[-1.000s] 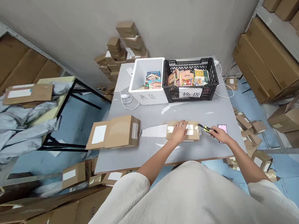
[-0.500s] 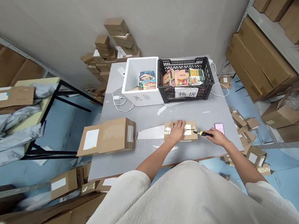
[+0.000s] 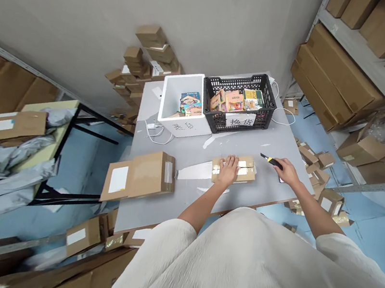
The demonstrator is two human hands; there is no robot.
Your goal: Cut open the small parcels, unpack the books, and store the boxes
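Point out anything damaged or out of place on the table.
White patches mar the otherwise plain grey tabletop; whether scraps or surface wear, I can't tell. An uneven white strip lies between the large carton and the small box.

- We count two tables: one grey table (image 3: 177,205), centre of the frame; one black-legged table (image 3: 55,107), left.
- We count two hands: one left hand (image 3: 228,170), centre; one right hand (image 3: 286,170), right of centre.
- We count one utility knife (image 3: 273,161), right of centre.
- We count one small carton (image 3: 245,176), centre.
- We count one white bin (image 3: 185,128) and one black crate (image 3: 214,121), upper centre.
- We count several books (image 3: 235,100); overlap prevents an exact figure.
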